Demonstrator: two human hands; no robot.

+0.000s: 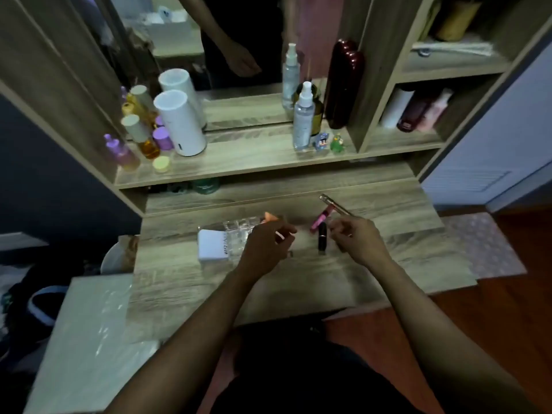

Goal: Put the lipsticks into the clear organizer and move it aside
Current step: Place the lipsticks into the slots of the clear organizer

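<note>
The clear organizer (239,230) stands on the desk, left of centre, partly hidden by my left hand (264,249). An orange lipstick (269,218) pokes up at its far right edge. My left hand hovers over the organizer's right side with curled fingers that pinch a small pale pink lipstick (280,234). My right hand (357,239) holds a slim gold tube (336,205) by its near end, tilted up and away. A pink lip gloss (319,220) and a black lipstick (322,238) lie on the desk between my hands.
A white box (211,245) sits against the organizer's left side. The shelf (254,162) above carries bottles, a white cylinder (182,124) and a spray bottle (303,118), with a mirror behind. A pale board (89,321) adjoins the desk's left front.
</note>
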